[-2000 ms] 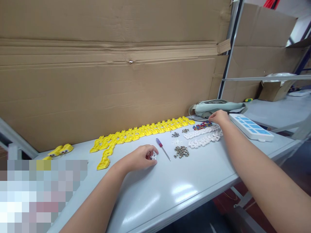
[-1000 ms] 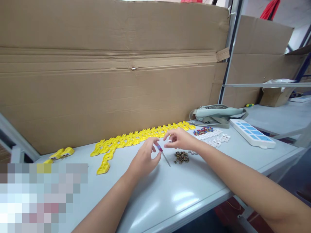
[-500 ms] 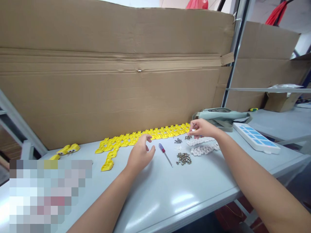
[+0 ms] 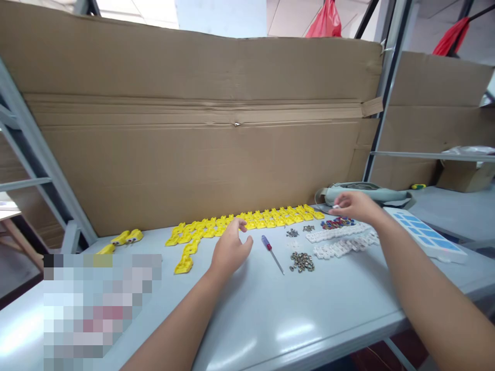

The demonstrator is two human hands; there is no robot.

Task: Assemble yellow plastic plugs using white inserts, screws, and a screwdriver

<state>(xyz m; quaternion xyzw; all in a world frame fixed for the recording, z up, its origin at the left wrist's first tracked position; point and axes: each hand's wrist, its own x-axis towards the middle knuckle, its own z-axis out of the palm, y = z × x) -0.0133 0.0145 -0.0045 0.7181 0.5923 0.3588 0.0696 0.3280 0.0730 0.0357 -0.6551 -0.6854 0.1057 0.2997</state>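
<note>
My left hand (image 4: 231, 250) hovers above the table with thumb and fingers apart, holding nothing. It is beside the rows of yellow plastic pieces (image 4: 211, 226). A screwdriver (image 4: 273, 254) with a purple and red handle lies to its right. My right hand (image 4: 356, 207) pinches a small white piece (image 4: 335, 207), too small to make out further. Below that hand lies a pile of small red and blue parts (image 4: 337, 222). Nearer to me are two rows of white plastic pieces (image 4: 338, 233), and left of them a heap of small metal parts (image 4: 302, 262).
Small screws (image 4: 292, 233) sit behind the metal heap. A white case with blue compartments (image 4: 423, 234) stands at the right and a grey-green bag (image 4: 367, 192) behind. More yellow pieces (image 4: 127, 237) lie far left. A cardboard sheet (image 4: 216, 170) walls off the table's back.
My right hand has moved right, uncovering the red and blue parts, with the small white piece at its fingertips. My left hand keeps its pose. The whole view has shifted slightly.
</note>
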